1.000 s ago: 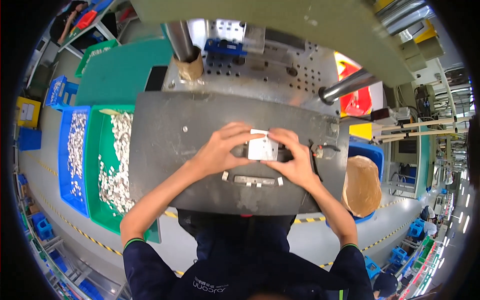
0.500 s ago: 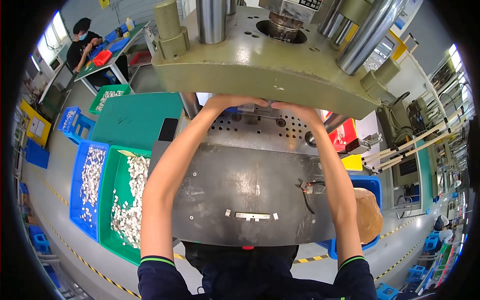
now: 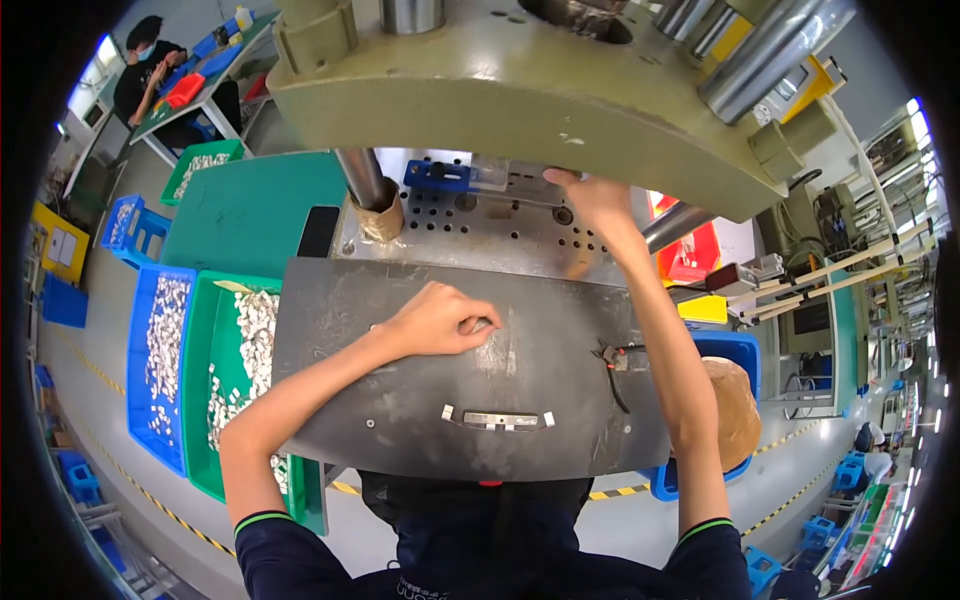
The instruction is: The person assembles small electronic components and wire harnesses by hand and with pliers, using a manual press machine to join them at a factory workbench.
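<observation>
My left hand (image 3: 445, 318) is over the dark metal table plate (image 3: 400, 390), its fingers curled with thumb and fingertip together; anything between them is hidden. My right hand (image 3: 598, 205) reaches under the olive-green upper block (image 3: 520, 120) of a press. Its thumb points left, close to a metal fixture (image 3: 525, 185) on the perforated press bed (image 3: 500, 225); the other fingers are mostly hidden. Left of the fixture sits a blue clamp-like part (image 3: 437, 177). A narrow metal strip (image 3: 500, 420) with small white blocks at its ends lies at the plate's near side.
Red-and-black pliers (image 3: 614, 375) lie at the plate's right. Blue (image 3: 140, 370) and green (image 3: 200, 440) bins hold many small white pieces on the left, near a dark phone (image 3: 318, 232). Steel columns (image 3: 365, 180) flank the bed. Another person (image 3: 145, 80) sits at a far bench.
My left hand has withdrawn from the press bed to over the plate, its fingers curled. My right hand stays under the block, and the view has shifted slightly.
</observation>
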### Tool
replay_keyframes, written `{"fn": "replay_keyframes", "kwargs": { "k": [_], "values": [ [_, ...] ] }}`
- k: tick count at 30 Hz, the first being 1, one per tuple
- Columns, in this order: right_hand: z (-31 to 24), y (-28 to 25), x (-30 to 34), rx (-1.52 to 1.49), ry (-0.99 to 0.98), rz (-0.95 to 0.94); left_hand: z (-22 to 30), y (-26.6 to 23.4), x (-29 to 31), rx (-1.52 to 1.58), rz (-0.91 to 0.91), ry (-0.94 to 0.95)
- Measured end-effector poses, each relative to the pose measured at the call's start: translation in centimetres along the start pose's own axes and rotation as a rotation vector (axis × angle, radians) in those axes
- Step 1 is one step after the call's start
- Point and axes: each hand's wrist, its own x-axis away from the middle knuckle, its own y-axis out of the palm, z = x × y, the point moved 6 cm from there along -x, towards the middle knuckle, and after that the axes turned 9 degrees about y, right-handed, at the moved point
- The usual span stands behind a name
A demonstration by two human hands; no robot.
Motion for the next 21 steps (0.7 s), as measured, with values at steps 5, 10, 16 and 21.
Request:
{"fn": "replay_keyframes", "kwargs": {
  "k": [5,10,16,21],
  "values": [
    [0.4,0.1,-0.6,0.099,-0.121,0.074,-1.3,0.5,-0.9,0.092,0.038,-0.097],
    [2.9,1.9,-4.2,0.158,-0.539,0.245,-1.2,0.5,-0.7,0.079,0.022,-0.086],
    [8.2,5.8,-8.9,-0.126,-0.29,0.025,-1.5,0.6,-0.2,0.041,-0.011,-0.126],
    [3.3,2.3,-6.0,0.269,-0.571,0.24,-0.9,0.7,-1.3,0.031,-0.004,-0.081]
  ]
}}
